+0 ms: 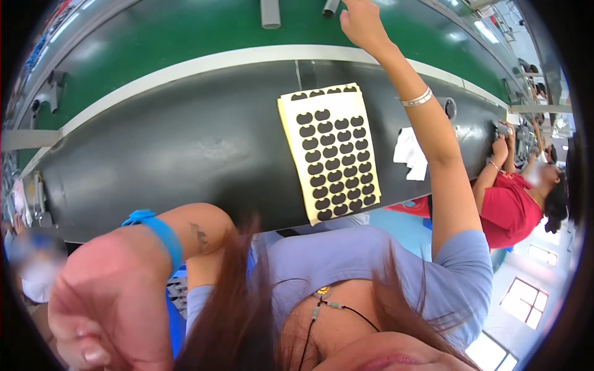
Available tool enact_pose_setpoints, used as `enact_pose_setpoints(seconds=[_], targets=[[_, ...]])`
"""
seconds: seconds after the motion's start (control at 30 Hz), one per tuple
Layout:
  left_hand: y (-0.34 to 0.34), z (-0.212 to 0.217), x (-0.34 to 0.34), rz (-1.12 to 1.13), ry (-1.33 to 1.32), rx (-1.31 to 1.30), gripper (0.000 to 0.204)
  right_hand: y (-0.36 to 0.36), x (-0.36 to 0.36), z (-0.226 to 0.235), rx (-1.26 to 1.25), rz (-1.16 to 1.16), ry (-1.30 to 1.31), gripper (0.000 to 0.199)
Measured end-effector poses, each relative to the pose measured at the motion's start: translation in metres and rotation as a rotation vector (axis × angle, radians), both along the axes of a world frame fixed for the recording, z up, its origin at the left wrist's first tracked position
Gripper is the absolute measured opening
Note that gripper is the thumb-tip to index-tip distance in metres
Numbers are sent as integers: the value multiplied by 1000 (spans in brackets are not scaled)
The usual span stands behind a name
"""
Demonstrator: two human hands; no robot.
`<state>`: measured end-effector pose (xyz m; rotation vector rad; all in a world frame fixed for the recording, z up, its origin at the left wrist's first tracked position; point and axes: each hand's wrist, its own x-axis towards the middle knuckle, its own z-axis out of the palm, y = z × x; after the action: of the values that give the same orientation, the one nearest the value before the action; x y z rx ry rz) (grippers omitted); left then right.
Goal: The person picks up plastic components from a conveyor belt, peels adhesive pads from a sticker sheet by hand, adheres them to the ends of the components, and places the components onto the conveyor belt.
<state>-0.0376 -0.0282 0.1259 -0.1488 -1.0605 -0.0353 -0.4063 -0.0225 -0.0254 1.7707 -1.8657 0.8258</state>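
Note:
My left hand [114, 300], with a blue band at its wrist, is raised close at the lower left. Its fingers curl into the palm; whatever they hold, if anything, is hidden. At the top, my right hand [365, 26] reaches over the green surface [204, 28] beside a dark grey tube-like piece [331, 7]. Its fingertips run out of view, so their grip does not show. A stack of pale yellow sheets [328, 106] lies on the black worktop [185, 148], bearing rows of black notched stickers. One upper row has bare backing at its right.
Another light grey piece [270, 13] rests on the green surface. White crumpled paper [411, 153] and a grey round part [450, 108] lie right of the sheets. A person in red [510, 210] works at the right; another person [37, 272] is at the far left.

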Motion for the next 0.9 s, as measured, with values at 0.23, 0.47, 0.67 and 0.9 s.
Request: enact_pose_setpoints(seconds=[0.23,0.47,0.67,0.9], targets=[[11,0,1,-162,73,162,10,-15,-5,-20,91,-159,-26,42],[15,-8,19,-470,-121,113,19,-74,66,-37,358,37,-71,46],[18,-14,20,-529,-230,23,28,-96,79,-52,352,65,-193,41],[16,-13,-15,-401,-575,174,24,-9,75,25,178,342,-1443,34]])
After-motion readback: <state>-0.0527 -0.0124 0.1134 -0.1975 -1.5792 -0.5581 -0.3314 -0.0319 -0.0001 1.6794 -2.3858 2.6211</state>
